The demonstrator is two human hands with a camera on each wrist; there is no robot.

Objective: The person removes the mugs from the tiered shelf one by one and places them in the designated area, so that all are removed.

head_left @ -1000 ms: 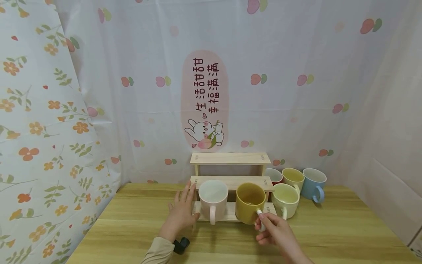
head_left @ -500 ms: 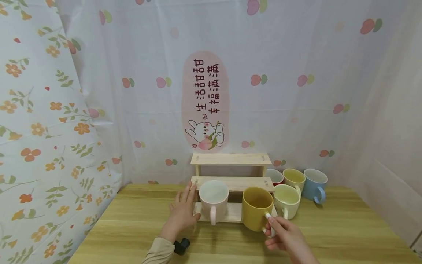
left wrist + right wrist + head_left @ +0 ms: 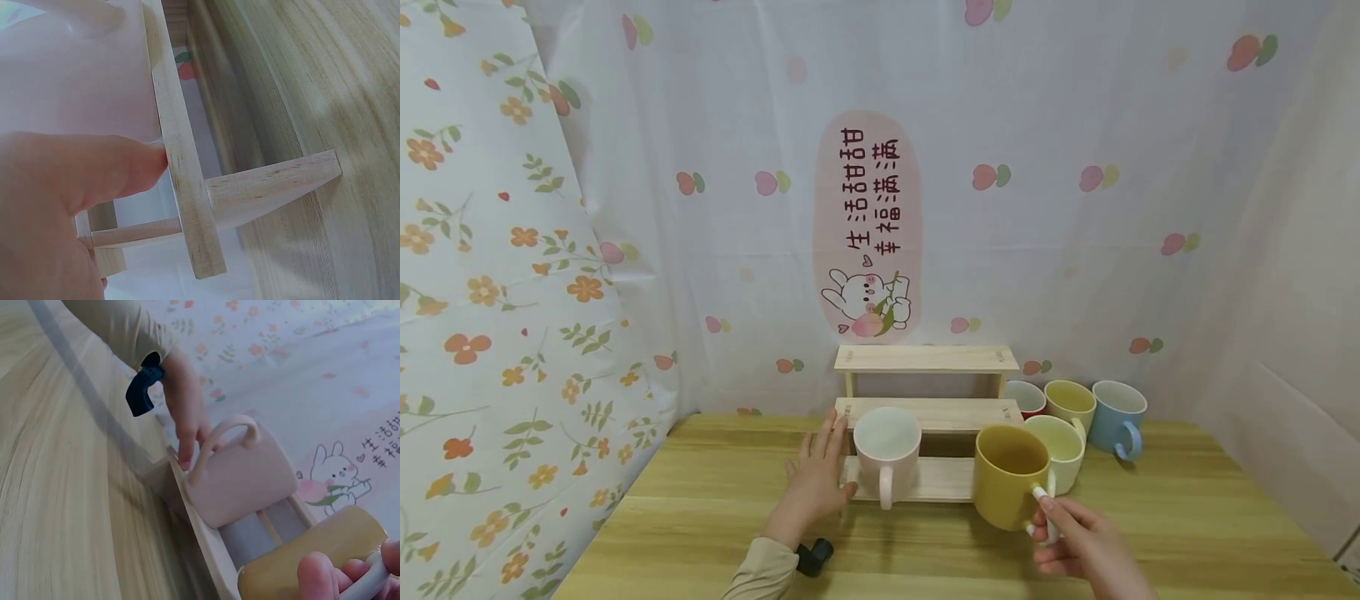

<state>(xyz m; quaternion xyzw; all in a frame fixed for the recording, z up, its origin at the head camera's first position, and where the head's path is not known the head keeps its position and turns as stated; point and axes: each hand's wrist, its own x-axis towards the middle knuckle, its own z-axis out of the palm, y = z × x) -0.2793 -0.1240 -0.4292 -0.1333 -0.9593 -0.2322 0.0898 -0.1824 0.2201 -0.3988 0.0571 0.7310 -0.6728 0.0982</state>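
Note:
My right hand (image 3: 1086, 542) pinches the white handle of a mustard-yellow mug (image 3: 1007, 487), which overlaps the right end of the shelf's lowest tier in the head view. A pale pink mug (image 3: 883, 458) stands on the lowest tier of a three-tier wooden shelf (image 3: 928, 358), its handle towards me. My left hand (image 3: 816, 483) rests on the shelf's left end with fairly straight fingers. In the left wrist view, the left thumb (image 3: 119, 167) touches the lowest board's front edge. The right wrist view has the mustard mug tilted, with fingertips (image 3: 315, 578) at its handle.
Right of the shelf, several mugs stand close together: a cream one (image 3: 1060, 454), a yellow one (image 3: 1070, 400), a blue one (image 3: 1116, 417) and a red-and-white one (image 3: 1025, 396). A dark wrist mount (image 3: 814, 557) sits by the left sleeve. Patterned cloth (image 3: 1075, 250) hangs behind.
The mustard mug, in my right hand's pinch, has moved right and slightly towards me, from the lowest tier to its right end. My left hand and the pink mug have stayed put.

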